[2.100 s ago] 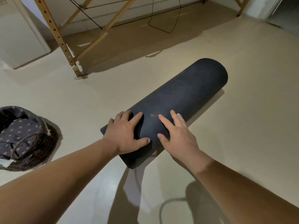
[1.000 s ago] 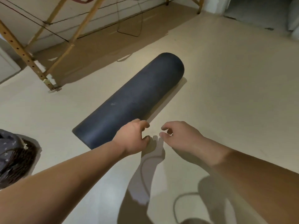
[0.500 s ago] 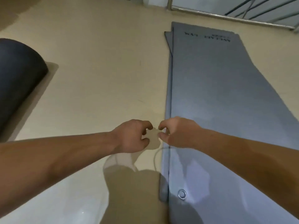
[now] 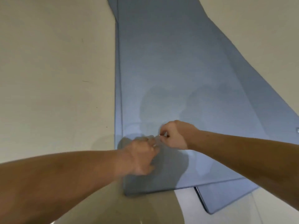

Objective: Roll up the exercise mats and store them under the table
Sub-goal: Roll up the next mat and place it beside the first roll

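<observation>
Head view shows me my two hands held close together above the near end of the flat mats. My left hand (image 4: 142, 156) is blurred; its fingers look curled into a loose fist, and I cannot tell whether it grips anything. My right hand (image 4: 174, 135) is sharper: its fingers are curled in with the fingertips (image 4: 162, 134) drawn together at the thumb, as if pinching something small and pale, but what that is I cannot make out. The knuckles of the two hands nearly meet; I cannot tell if they touch. Neither hand clearly rests on the mat surface, and their shadows fall on it just beyond and beneath them.

Under the hands lies the top blue-grey mat (image 4: 178, 70), unrolled and flat on the floor (image 4: 56, 62). Its near short edge runs just below my left wrist, and its left long edge runs straight away from me. A second mat (image 4: 226, 196) lies beneath, showing as a thin strip along the left edge and as a skewed corner sticking out at the near right. A small metal eyelet (image 4: 297, 130) sits at the far right edge of the frame.

Left of the mats the floor is bare beige, wide open. Bare floor also shows to the upper right, beyond the slanting right edge.
</observation>
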`<state>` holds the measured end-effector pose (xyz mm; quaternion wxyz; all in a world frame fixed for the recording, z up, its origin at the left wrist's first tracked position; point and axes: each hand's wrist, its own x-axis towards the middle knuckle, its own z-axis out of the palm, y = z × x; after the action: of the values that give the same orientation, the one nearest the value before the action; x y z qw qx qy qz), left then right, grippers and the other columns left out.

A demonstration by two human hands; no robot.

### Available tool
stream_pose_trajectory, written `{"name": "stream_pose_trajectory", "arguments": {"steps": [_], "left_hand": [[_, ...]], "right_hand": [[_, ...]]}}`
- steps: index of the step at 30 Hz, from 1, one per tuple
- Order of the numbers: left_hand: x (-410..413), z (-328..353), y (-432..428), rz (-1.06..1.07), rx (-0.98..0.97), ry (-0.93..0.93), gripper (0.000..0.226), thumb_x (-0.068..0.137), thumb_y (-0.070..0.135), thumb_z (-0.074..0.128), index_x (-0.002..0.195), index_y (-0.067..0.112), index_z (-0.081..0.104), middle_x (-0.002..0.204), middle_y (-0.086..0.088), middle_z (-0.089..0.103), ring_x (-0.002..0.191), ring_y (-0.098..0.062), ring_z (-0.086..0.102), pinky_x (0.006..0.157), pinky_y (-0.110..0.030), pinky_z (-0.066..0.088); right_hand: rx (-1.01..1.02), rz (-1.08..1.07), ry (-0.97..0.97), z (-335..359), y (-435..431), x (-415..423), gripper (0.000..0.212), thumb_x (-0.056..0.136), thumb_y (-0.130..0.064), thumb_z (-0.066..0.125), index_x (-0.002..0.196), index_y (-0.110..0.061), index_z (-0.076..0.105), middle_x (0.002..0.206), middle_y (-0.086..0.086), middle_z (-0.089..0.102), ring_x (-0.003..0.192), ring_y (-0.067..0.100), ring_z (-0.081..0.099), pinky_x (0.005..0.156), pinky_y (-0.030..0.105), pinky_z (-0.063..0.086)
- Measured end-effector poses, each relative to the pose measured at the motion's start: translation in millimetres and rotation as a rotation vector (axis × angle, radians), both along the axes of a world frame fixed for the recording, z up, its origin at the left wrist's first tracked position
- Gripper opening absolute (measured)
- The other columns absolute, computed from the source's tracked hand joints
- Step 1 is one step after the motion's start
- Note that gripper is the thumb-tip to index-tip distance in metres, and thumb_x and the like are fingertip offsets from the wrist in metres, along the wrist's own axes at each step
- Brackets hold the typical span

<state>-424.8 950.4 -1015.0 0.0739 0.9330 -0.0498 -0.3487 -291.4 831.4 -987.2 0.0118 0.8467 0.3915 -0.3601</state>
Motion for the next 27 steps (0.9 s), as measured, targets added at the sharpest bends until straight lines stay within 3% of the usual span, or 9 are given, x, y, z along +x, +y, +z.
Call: {"name": "stream_pose_trajectory", "arguments": {"steps": [3,8,11,15,18,20,22,25,27], "left_hand": [[-19.6,-33.5,-40.6,-0.146,0.077,-0.011,0.090,0.087,0.067,0.068,0.152,0.016,0.032,0.156,-0.016,0.027,0.137,-0.037,0.034,0.107,-0.050,0.040],[-30.0,-53.2,-65.4,-0.150,0.192,-0.070,0.109,0.073,0.077,0.066,0.148,0.010,0.024,0.150,-0.023,0.026,0.131,-0.043,0.028,0.100,-0.057,0.038],[-25.0,-30.7,-65.1,-0.167,0.153,0.018,0.099,0.077,0.071,0.062,0.147,0.010,0.030,0.148,-0.022,0.029,0.133,-0.044,0.030,0.100,-0.054,0.042],[-3.2,24.3,-27.1,-0.070,-0.119,0.079,0.049,0.087,0.067,0.058,0.117,0.028,0.056,0.117,-0.002,0.059,0.103,-0.026,0.058,0.091,-0.043,0.054],[12.5,59.1,7.5,-0.239,-0.001,-0.086,0.034,0.103,0.052,0.042,0.110,0.026,0.063,0.107,-0.003,0.068,0.088,-0.026,0.062,0.075,-0.037,0.049],[26.9,80.8,32.1,-0.218,0.049,-0.125,0.036,0.110,0.050,0.034,0.116,0.027,0.060,0.105,-0.005,0.069,0.088,-0.030,0.061,0.072,-0.035,0.041],[38.1,99.4,59.7,-0.079,0.044,-0.148,0.036,0.111,0.052,0.030,0.116,0.027,0.055,0.098,-0.004,0.064,0.089,-0.030,0.059,0.073,-0.035,0.039],[42.2,101.9,95.8,0.124,-0.027,-0.188,0.029,0.112,0.052,0.031,0.098,0.033,0.046,0.081,0.008,0.052,0.084,-0.024,0.055,0.073,-0.035,0.040],[32.6,87.5,109.8,0.238,-0.125,-0.192,0.031,0.112,0.049,0.034,0.087,0.033,0.043,0.078,0.011,0.052,0.081,-0.021,0.055,0.070,-0.033,0.039]], "right_hand": [[0.042,-0.061,0.051,-29.8,-26.4,-11.0,0.025,0.100,-0.044,0.055,0.107,-0.029,0.074,0.109,-0.003,0.074,0.105,0.022,0.066,0.089,0.035,0.055],[0.069,-0.128,0.143,-50.1,-49.8,-7.4,0.016,0.099,-0.039,0.060,0.085,-0.031,0.064,0.090,-0.007,0.065,0.098,0.022,0.067,0.088,0.032,0.054],[0.069,-0.150,0.199,-43.5,-51.2,-3.0,0.016,0.099,-0.035,0.063,0.084,-0.030,0.062,0.088,-0.010,0.062,0.098,0.019,0.066,0.085,0.028,0.049],[0.133,-0.161,0.272,-2.3,-43.1,3.1,0.055,0.096,-0.067,0.061,0.081,-0.013,0.065,0.076,-0.002,0.063,0.073,0.016,0.060,0.080,0.037,0.053],[0.125,-0.153,0.310,39.6,-31.1,14.4,0.048,0.081,-0.076,0.072,0.097,-0.030,0.072,0.094,-0.008,0.072,0.090,0.011,0.069,0.089,0.032,0.055],[0.061,-0.134,0.258,63.6,-25.7,22.2,0.050,0.075,-0.075,0.078,0.104,-0.034,0.070,0.099,-0.012,0.069,0.095,0.010,0.067,0.091,0.033,0.053],[0.017,-0.093,0.129,80.1,-22.2,26.3,0.045,0.082,-0.072,0.074,0.102,-0.032,0.067,0.095,-0.013,0.066,0.093,0.012,0.066,0.081,0.033,0.050],[-0.071,-0.020,-0.282,103.1,-16.9,30.0,0.050,0.091,-0.079,0.054,0.098,-0.030,0.060,0.089,-0.009,0.060,0.084,0.017,0.061,0.064,0.031,0.041],[-0.087,0.014,-0.492,118.8,-15.2,34.3,0.051,0.095,-0.078,0.048,0.099,-0.029,0.059,0.088,-0.006,0.059,0.081,0.017,0.059,0.061,0.031,0.039]]}}
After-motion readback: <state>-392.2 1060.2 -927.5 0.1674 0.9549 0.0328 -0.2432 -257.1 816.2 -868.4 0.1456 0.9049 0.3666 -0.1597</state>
